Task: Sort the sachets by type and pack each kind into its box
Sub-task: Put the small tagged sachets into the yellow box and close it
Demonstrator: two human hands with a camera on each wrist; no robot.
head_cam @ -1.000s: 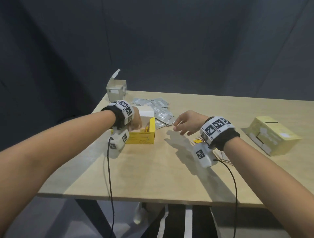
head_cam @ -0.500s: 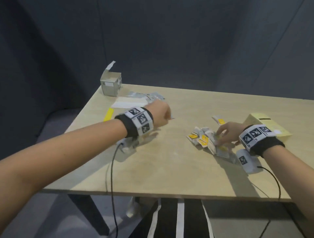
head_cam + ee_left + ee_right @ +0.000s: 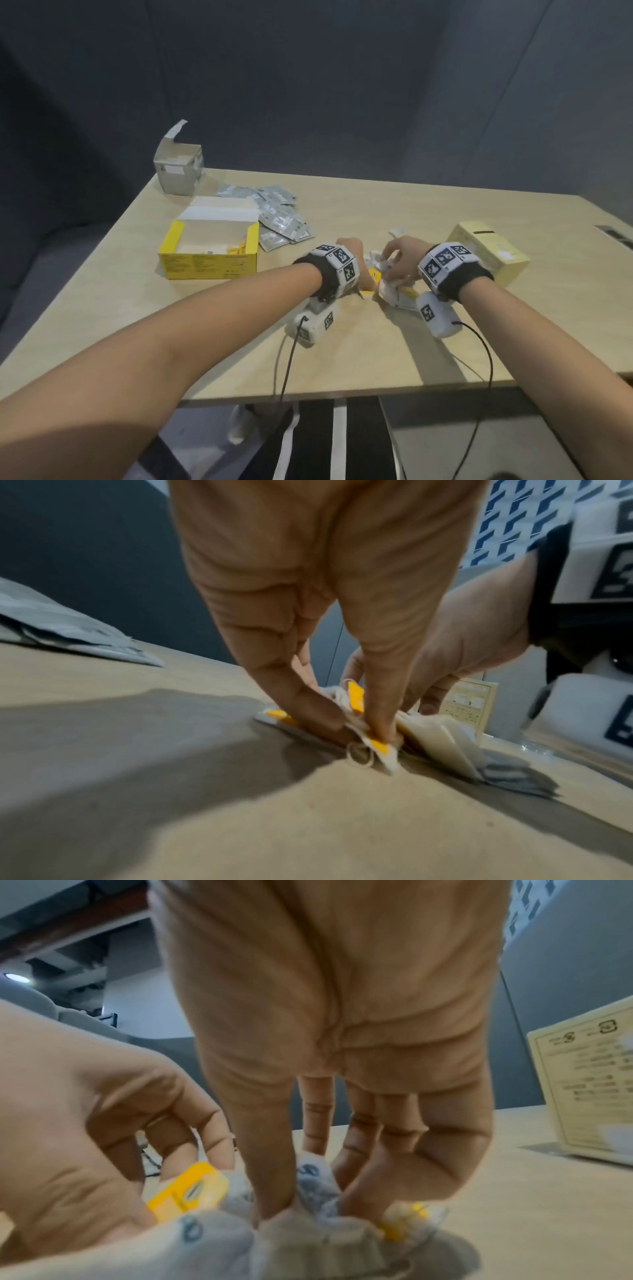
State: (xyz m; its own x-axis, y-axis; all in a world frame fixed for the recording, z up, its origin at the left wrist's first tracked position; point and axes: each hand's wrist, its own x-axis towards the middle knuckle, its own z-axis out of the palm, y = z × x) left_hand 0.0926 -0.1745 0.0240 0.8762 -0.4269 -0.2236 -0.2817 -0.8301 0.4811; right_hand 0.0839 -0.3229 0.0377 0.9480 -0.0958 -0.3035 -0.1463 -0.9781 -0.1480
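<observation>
A heap of white-and-yellow sachets [image 3: 394, 291] at the middle of the worktop [image 3: 342, 359] is pinched from both sides, by the left hand [image 3: 352, 253] and the right hand [image 3: 404, 260]. An open yellow box [image 3: 209, 263] is seen to the left, grey sachets [image 3: 281, 222] and a grey box [image 3: 178, 168] behind it, a pale yellow box [image 3: 486, 253] at right.

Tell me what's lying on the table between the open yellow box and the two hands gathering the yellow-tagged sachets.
In the head view, silver sachets lie beside the yellow box, toward the left hand and right hand. Nearer the front, that stretch of table is bare.
</observation>
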